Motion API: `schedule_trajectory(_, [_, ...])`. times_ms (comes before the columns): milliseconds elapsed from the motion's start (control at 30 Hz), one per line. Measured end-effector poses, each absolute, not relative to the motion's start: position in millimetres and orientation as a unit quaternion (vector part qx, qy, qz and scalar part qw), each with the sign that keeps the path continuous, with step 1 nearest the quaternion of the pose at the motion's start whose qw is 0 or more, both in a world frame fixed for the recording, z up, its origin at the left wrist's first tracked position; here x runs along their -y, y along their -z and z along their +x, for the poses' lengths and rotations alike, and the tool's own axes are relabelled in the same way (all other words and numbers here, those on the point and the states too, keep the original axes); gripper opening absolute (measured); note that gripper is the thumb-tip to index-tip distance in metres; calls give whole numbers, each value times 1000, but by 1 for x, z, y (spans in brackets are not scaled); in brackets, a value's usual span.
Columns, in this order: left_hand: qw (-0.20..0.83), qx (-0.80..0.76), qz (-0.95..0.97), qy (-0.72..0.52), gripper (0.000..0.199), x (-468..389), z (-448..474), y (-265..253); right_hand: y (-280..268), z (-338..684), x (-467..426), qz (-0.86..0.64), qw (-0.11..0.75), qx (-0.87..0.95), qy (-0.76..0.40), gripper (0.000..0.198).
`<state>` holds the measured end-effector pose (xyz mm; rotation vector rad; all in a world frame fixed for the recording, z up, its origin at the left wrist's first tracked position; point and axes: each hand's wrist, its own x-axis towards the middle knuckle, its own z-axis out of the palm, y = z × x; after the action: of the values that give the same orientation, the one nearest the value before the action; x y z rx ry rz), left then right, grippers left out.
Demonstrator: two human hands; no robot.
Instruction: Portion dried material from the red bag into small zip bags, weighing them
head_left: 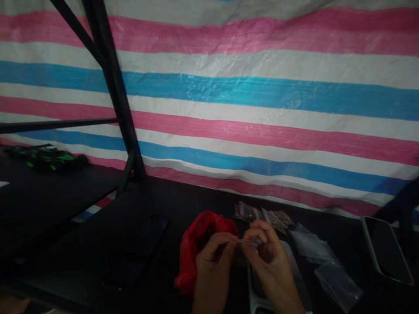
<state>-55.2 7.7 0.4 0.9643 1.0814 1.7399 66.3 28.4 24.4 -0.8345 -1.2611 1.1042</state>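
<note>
My left hand (212, 261) and my right hand (268, 257) meet low in the middle of the view, over a dark table (98, 244). Both pinch the top edge of a small clear plastic bag (245, 241) between thumb and fingers. What the bag contains is too dim to tell. A crumpled red plastic bag (196, 248) lies just left of my left hand. Behind my hands lie several small clear packets with brownish contents (262, 214).
Empty clear bags (324, 261) lie to the right of my hands, and a phone (386, 248) rests at the table's right edge. A dark phone (140, 248) lies to the left. Black frame bars (114, 96) rise before a striped tarp (262, 87). A black-and-green object (46, 158) sits far left.
</note>
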Motion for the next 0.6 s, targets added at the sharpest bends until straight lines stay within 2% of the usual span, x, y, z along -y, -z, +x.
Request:
schedule_trajectory(100, [442,-445,390,-674,23,-6,-55,-1,-26,65,-28,-371,617,531,-447,34])
schedule_trajectory(233, [450,-442,391,-671,26,-5,-55,-4,-28,64,-27,-379,600,542,-450,39])
schedule_trajectory(400, [415,-426,409,-693,27,-4,-55,-8,-29,63,-28,-379,575,571,-447,35])
schedule_trajectory(600, [371,-407,465,-693,18,-2,-60,-10,-36,64,-25,-381,575,581,-431,29])
